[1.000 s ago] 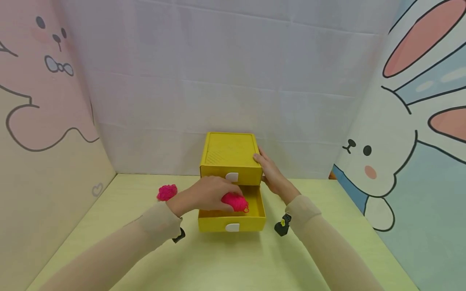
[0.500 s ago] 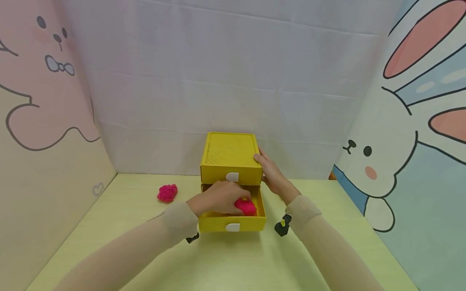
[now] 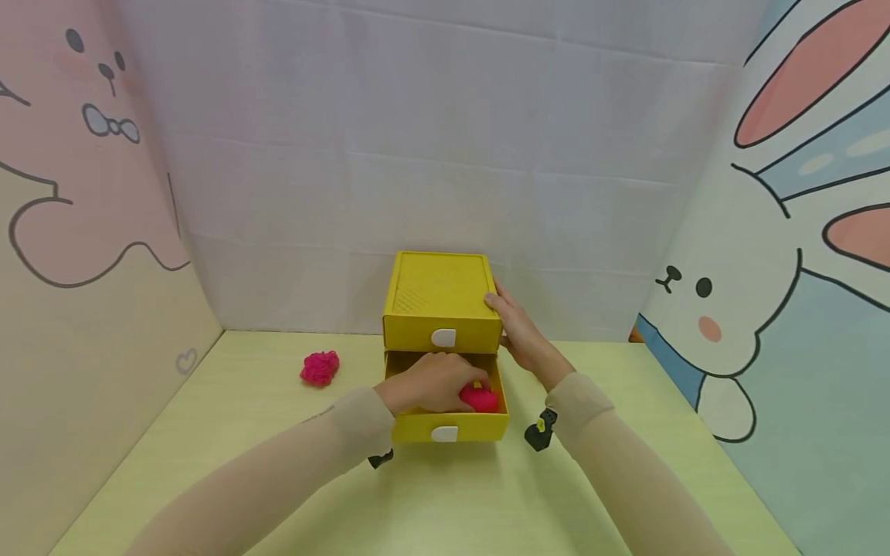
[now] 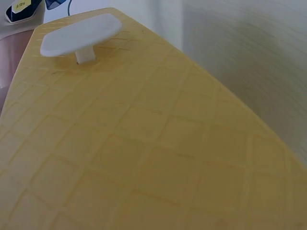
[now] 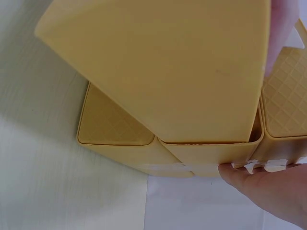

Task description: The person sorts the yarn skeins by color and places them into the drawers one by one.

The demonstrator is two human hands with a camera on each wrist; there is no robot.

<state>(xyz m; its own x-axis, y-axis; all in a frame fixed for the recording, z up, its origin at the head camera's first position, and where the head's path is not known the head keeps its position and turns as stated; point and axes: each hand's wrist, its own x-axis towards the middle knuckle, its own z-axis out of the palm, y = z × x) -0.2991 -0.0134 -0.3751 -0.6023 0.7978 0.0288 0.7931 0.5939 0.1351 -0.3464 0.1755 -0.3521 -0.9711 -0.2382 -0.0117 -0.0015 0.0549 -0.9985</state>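
A yellow drawer box [image 3: 441,286] stands at the back of the table, with white tab handles. Its drawer [image 3: 473,427] below the top one is pulled out. Inside that drawer my left hand [image 3: 436,382] holds a bright pink ball of yarn [image 3: 480,399] between thumb and fingers, near the right wall. My right hand [image 3: 518,328] rests against the box's right side, thumb on the top edge; the right wrist view shows this hand [image 5: 268,194] touching the side. The left wrist view shows the drawer front [image 4: 144,129] and its white handle [image 4: 81,36], not the yarn.
A second pink bundle of yarn [image 3: 320,369] lies on the pale table [image 3: 278,432] left of the box. A white cloth [image 3: 445,139] hangs behind. In the right wrist view, another closed drawer [image 5: 112,120] sits beside the pulled-out one.
My left hand has moved right and slightly down with the pink ball of yarn, from the drawer's middle to its right side. My right hand stays on the box.
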